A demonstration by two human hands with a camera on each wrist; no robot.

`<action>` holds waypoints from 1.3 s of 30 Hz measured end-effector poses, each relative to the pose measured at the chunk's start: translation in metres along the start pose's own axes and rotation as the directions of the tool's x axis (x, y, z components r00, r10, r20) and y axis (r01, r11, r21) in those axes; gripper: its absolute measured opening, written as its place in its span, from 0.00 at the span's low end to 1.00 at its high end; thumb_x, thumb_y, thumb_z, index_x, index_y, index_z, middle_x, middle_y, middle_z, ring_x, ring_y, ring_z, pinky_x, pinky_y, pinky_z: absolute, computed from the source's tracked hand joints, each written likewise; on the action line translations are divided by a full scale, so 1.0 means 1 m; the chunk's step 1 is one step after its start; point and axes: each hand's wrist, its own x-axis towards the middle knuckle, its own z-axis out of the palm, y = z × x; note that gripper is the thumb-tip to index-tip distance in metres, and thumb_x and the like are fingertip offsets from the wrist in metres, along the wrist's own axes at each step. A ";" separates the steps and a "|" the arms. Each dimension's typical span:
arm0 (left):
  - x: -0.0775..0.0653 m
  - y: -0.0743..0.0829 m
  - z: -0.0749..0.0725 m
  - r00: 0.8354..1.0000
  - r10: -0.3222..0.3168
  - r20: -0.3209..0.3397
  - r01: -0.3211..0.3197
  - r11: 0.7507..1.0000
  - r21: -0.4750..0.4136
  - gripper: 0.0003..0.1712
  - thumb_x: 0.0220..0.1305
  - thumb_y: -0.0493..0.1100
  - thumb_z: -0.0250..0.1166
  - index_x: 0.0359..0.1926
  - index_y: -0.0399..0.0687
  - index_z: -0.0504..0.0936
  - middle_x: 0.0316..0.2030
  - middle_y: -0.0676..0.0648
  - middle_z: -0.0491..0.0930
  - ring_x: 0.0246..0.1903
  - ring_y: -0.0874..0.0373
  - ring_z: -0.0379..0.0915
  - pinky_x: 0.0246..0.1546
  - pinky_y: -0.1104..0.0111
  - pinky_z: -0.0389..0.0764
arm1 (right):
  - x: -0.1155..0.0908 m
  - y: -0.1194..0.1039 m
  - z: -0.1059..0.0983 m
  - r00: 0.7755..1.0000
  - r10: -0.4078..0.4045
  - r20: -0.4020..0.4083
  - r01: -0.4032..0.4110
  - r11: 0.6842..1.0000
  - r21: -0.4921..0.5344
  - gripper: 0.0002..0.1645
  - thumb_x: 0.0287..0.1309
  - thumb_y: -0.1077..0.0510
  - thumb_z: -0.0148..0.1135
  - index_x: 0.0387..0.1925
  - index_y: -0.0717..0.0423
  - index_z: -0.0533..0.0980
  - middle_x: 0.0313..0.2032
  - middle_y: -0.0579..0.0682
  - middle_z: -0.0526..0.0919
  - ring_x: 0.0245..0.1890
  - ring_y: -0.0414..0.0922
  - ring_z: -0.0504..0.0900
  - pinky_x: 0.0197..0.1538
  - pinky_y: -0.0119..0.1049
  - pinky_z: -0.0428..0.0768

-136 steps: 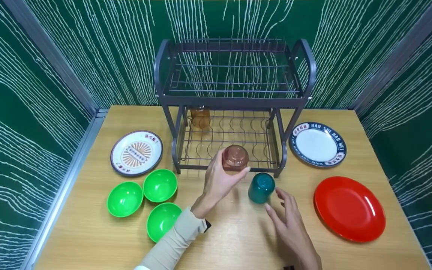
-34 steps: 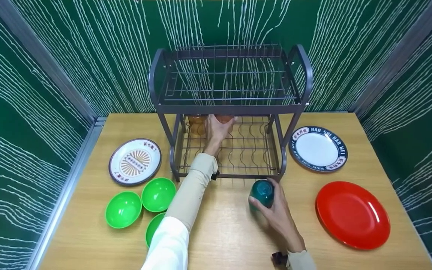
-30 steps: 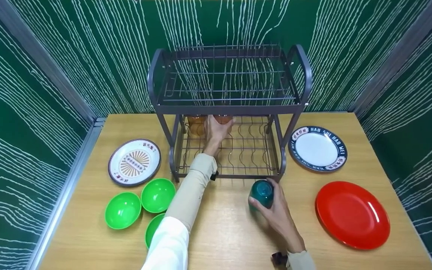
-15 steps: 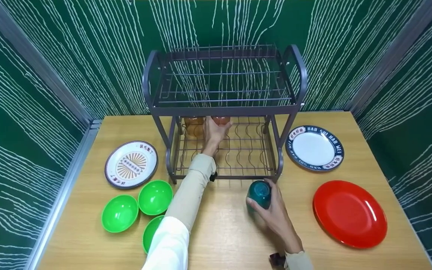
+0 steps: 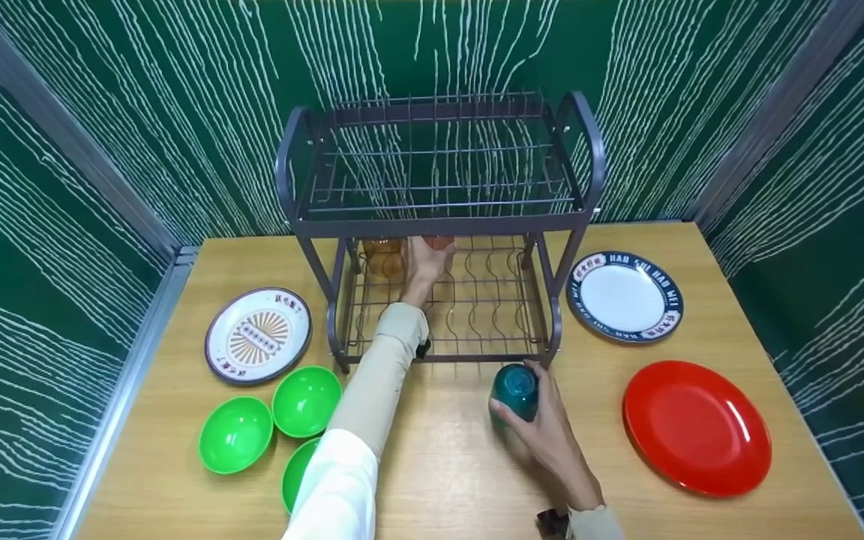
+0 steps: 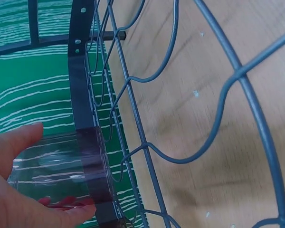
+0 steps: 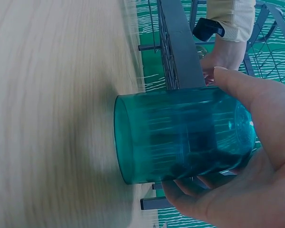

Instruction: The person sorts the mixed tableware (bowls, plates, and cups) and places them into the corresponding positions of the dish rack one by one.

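Observation:
My left hand [image 5: 426, 262] reaches into the lower tier of the dark wire dish rack [image 5: 439, 225]. It grips a clear pinkish drinking glass [image 6: 57, 164], fingers and thumb on opposite sides; the upper tier partly hides the glass in the head view. Just left of that hand an amber glass [image 5: 382, 259] sits in the same tier. In front of the rack, my right hand [image 5: 548, 420] holds a teal drinking glass [image 7: 185, 135] by its sides, bottom up. The teal glass's mouth faces the table; whether its rim touches the wood I cannot tell.
Left of the rack lie a patterned white plate [image 5: 258, 335] and green bowls [image 5: 235, 435], one partly covered by my left sleeve. A blue-rimmed plate [image 5: 625, 296] and a red plate [image 5: 697, 427] lie to the right. Green walls enclose the table [image 5: 447, 480].
Since the earliest frame, my left hand has carried the pinkish glass from the rack's front into its lower tier. My right hand has taken hold of the teal glass. The last second shows little change.

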 end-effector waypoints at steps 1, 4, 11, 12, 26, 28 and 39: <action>0.001 0.000 0.001 1.000 0.001 0.007 -0.001 1.000 -0.009 0.43 0.58 0.38 0.76 0.72 0.41 0.66 0.63 0.40 0.75 0.64 0.47 0.71 0.65 0.59 0.72 | 0.000 0.000 0.000 1.000 0.000 -0.002 0.000 1.000 -0.003 0.56 0.58 0.46 0.77 0.77 0.56 0.53 0.74 0.67 0.56 0.72 0.65 0.62 0.69 0.68 0.63; 0.003 0.000 0.004 1.000 0.009 0.016 -0.009 1.000 -0.027 0.42 0.59 0.37 0.76 0.71 0.40 0.68 0.63 0.41 0.75 0.63 0.47 0.71 0.65 0.60 0.73 | 0.000 0.000 0.001 1.000 -0.013 -0.014 0.013 1.000 -0.009 0.56 0.58 0.46 0.77 0.76 0.58 0.54 0.74 0.68 0.57 0.71 0.67 0.62 0.69 0.69 0.64; 0.003 -0.001 0.006 0.998 0.061 0.005 -0.059 0.986 -0.154 0.39 0.58 0.33 0.75 0.68 0.36 0.69 0.58 0.39 0.76 0.57 0.47 0.74 0.60 0.61 0.76 | -0.002 -0.001 0.003 0.997 -0.054 -0.052 0.054 0.998 -0.019 0.54 0.57 0.47 0.77 0.75 0.61 0.56 0.71 0.68 0.61 0.68 0.66 0.66 0.66 0.69 0.67; 0.003 -0.001 0.006 0.998 0.067 0.004 -0.066 0.985 -0.162 0.40 0.58 0.33 0.75 0.70 0.36 0.68 0.59 0.39 0.75 0.58 0.47 0.73 0.62 0.61 0.75 | -0.001 -0.001 0.004 0.997 -0.057 -0.056 0.055 0.998 -0.021 0.55 0.57 0.47 0.77 0.75 0.60 0.56 0.71 0.68 0.61 0.68 0.66 0.66 0.66 0.69 0.68; 0.000 0.002 0.003 0.994 0.109 -0.009 -0.110 0.994 -0.024 0.40 0.58 0.39 0.76 0.69 0.42 0.69 0.56 0.42 0.78 0.56 0.50 0.75 0.61 0.61 0.76 | 0.000 0.004 0.009 0.997 -0.031 -0.067 0.030 0.999 -0.017 0.54 0.56 0.50 0.78 0.73 0.60 0.55 0.71 0.68 0.62 0.68 0.66 0.66 0.68 0.68 0.66; -0.003 0.006 0.001 0.991 0.130 -0.029 -0.130 0.991 -0.016 0.40 0.58 0.40 0.76 0.69 0.41 0.69 0.53 0.41 0.79 0.53 0.49 0.77 0.59 0.60 0.78 | 0.000 0.003 0.009 0.998 -0.024 -0.060 0.023 1.000 -0.022 0.55 0.56 0.49 0.78 0.74 0.61 0.55 0.71 0.69 0.62 0.68 0.66 0.66 0.68 0.68 0.66; -0.025 0.024 -0.010 0.992 0.122 -0.020 -0.118 0.981 0.157 0.51 0.63 0.51 0.73 0.77 0.35 0.57 0.75 0.33 0.57 0.73 0.38 0.56 0.72 0.54 0.63 | -0.003 0.003 0.006 0.997 -0.051 -0.064 0.050 0.999 -0.013 0.55 0.56 0.51 0.79 0.73 0.61 0.55 0.69 0.68 0.65 0.66 0.65 0.68 0.67 0.67 0.68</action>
